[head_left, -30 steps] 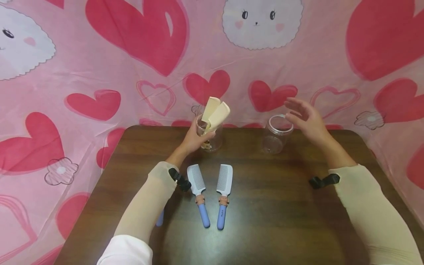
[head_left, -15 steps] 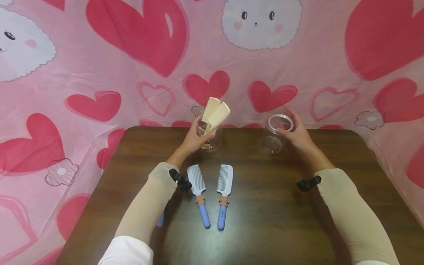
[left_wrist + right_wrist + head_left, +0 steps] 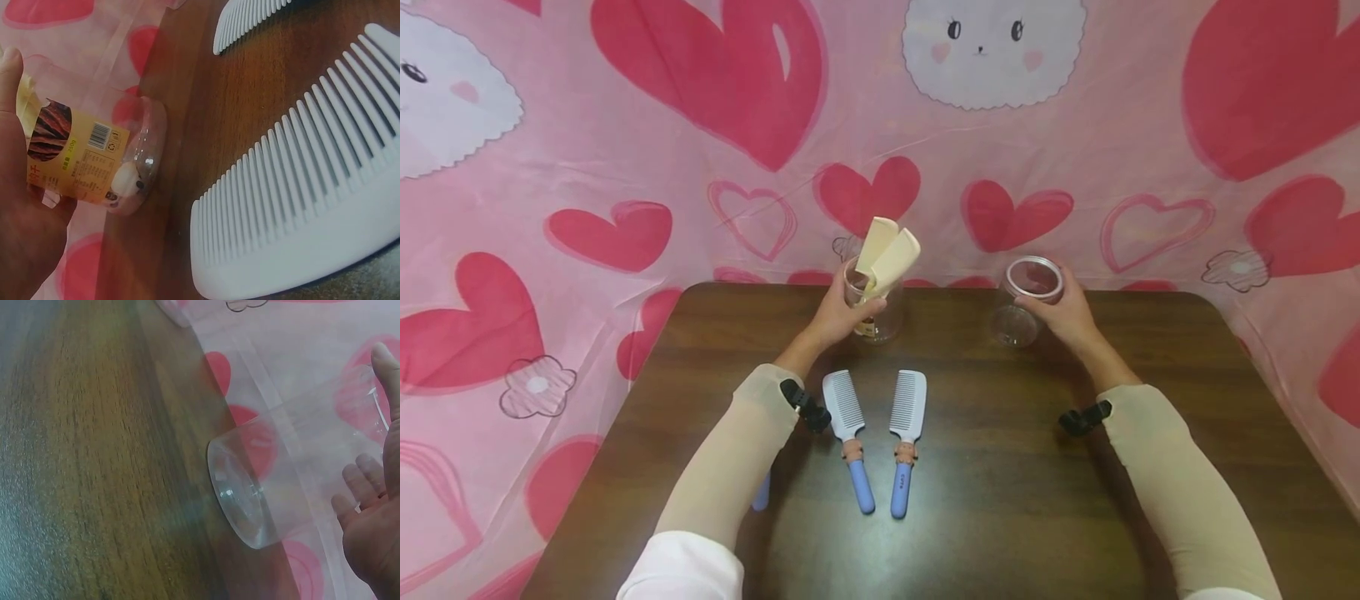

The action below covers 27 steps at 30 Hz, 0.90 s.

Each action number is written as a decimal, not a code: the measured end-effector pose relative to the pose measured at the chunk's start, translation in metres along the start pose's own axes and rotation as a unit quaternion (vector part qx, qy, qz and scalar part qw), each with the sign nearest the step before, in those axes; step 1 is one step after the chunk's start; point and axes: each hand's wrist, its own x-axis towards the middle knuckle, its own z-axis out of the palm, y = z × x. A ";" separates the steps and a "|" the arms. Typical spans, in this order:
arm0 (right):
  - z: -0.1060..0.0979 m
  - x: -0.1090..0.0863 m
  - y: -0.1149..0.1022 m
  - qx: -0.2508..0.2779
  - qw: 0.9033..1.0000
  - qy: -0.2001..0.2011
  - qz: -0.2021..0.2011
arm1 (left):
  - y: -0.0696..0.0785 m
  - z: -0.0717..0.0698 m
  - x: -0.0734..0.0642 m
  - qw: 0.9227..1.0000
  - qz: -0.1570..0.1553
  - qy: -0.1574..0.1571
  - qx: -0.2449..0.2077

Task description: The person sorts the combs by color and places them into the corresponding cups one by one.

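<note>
My left hand (image 3: 837, 320) grips a clear plastic jar (image 3: 891, 323) near the back of the table. Two cream combs (image 3: 897, 260) stand in that jar, heads up and leaning right. In the left wrist view, the jar's yellow-brown printed label (image 3: 94, 150) shows. Over to the right, my right hand (image 3: 1070, 317) holds a second clear jar (image 3: 1013, 327) around its upper part, thumb in front and fingers behind. This jar stands upright on the table, with nothing visible inside. Two combs with pale heads and blue handles, a left comb (image 3: 847, 408) and a right comb (image 3: 908, 408), lie between my arms.
Another blue handle (image 3: 762, 493) pokes out beside my left forearm, the rest of it hidden. The dark wooden table (image 3: 1000, 500) ends just behind the jars, where a pink heart-patterned cloth (image 3: 865, 108) hangs.
My right hand has come left and down from beside the right jar and now holds it. My left hand, its jar and the combs have stayed in place.
</note>
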 end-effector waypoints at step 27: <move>0.001 -0.004 -0.017 -0.014 1.000 -0.009 0.013 | 0.045 -0.085 -0.053 0.954 -0.056 -0.066 0.287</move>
